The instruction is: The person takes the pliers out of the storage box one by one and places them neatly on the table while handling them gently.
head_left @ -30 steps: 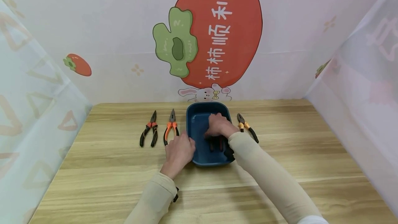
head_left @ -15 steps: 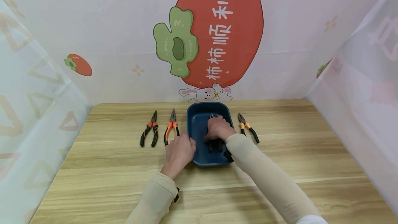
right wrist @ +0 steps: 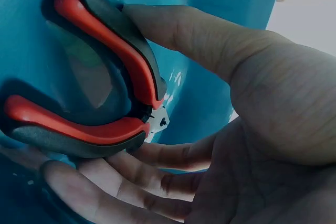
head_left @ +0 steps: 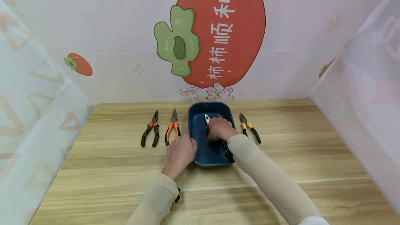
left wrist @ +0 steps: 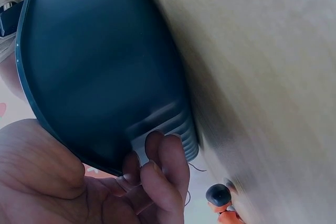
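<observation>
My right hand (head_left: pixel 220 129) reaches into the dark blue plastic bin (head_left: pixel 200 157) and holds a pair of pliers with silver jaws (head_left: pixel 207 119). In the right wrist view, the red-and-black handles of the pliers (right wrist: pixel 113 45) are spread apart. The thumb of the right hand (right wrist: pixel 283 103) lies along one handle, and its fingers along the other. On the bin's left side, my left hand (head_left: pixel 181 150) grips the wall. Seen from the left wrist, the curled fingers (left wrist: pixel 165 182) are against the bin's outer wall (left wrist: pixel 100 61).
Left of the bin lie red-and-black long-nose pliers (head_left: pixel 151 127) and orange-and-black long-nose pliers (head_left: pixel 173 126), the latter partly covered by the left hand. Yellow-and-black pliers (head_left: pixel 249 127) lie to the right. A printed backdrop (head_left: pixel 125 86) rises behind the wooden table (head_left: pixel 93 169).
The silver jaws, hidden at first, come out beyond the right hand and swing to the left, so the pliers now slant up-left. The left hand and the bin stay put.
</observation>
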`<control>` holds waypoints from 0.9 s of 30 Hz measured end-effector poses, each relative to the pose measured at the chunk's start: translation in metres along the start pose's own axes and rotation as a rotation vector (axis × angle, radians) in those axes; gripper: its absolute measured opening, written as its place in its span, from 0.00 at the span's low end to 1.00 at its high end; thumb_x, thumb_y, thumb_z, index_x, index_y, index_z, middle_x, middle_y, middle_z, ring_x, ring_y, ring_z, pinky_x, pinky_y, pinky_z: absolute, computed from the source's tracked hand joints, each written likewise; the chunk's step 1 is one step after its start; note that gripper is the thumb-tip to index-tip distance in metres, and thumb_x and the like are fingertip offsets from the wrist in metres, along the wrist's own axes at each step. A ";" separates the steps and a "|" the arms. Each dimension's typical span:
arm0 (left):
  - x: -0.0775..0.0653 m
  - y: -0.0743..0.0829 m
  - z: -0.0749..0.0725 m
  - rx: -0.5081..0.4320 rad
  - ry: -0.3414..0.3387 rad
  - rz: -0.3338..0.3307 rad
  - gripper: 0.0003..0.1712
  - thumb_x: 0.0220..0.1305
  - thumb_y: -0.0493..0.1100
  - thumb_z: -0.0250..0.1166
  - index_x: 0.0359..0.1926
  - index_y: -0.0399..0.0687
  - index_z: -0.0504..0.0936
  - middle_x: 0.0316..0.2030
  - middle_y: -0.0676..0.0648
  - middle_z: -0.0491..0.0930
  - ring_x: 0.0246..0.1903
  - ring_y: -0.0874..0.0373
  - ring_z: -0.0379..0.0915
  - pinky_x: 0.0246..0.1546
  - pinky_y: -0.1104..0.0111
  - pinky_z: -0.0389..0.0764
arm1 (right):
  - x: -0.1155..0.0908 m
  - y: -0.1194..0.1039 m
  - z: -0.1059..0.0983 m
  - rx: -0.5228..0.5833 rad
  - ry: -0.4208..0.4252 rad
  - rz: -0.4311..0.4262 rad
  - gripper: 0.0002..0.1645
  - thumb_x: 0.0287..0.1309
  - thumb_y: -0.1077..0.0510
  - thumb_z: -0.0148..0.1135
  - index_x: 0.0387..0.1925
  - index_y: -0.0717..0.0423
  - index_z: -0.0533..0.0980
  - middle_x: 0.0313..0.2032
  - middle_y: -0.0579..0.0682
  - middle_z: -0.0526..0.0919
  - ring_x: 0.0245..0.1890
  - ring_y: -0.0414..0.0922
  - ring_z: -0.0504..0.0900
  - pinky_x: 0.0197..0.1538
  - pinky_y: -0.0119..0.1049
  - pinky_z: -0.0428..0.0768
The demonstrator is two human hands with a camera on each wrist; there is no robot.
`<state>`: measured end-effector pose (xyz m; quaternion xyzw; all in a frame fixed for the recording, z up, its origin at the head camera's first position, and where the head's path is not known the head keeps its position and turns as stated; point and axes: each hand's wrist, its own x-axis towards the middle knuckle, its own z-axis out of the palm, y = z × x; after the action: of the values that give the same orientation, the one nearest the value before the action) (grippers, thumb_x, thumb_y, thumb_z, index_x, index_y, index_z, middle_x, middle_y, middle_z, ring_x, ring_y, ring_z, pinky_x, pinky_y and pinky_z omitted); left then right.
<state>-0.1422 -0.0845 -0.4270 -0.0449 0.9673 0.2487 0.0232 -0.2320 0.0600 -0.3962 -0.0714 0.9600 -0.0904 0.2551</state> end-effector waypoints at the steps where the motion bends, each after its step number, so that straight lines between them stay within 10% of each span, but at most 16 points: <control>1: 0.000 0.000 0.000 0.000 0.001 0.000 0.11 0.72 0.46 0.55 0.40 0.42 0.76 0.23 0.44 0.75 0.21 0.47 0.73 0.23 0.51 0.74 | 0.000 0.000 0.000 0.005 -0.004 0.004 0.35 0.49 0.46 0.80 0.52 0.61 0.75 0.40 0.57 0.76 0.41 0.54 0.75 0.49 0.48 0.77; 27: -0.001 0.002 -0.001 0.024 0.025 0.012 0.11 0.71 0.46 0.56 0.38 0.42 0.77 0.21 0.45 0.73 0.18 0.48 0.71 0.20 0.55 0.72 | -0.022 0.005 -0.018 0.034 0.099 -0.090 0.44 0.52 0.41 0.76 0.60 0.63 0.68 0.47 0.58 0.74 0.44 0.54 0.75 0.50 0.48 0.79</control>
<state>-0.1417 -0.0827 -0.4249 -0.0418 0.9707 0.2365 0.0103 -0.2227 0.0712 -0.3716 -0.1056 0.9656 -0.1213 0.2043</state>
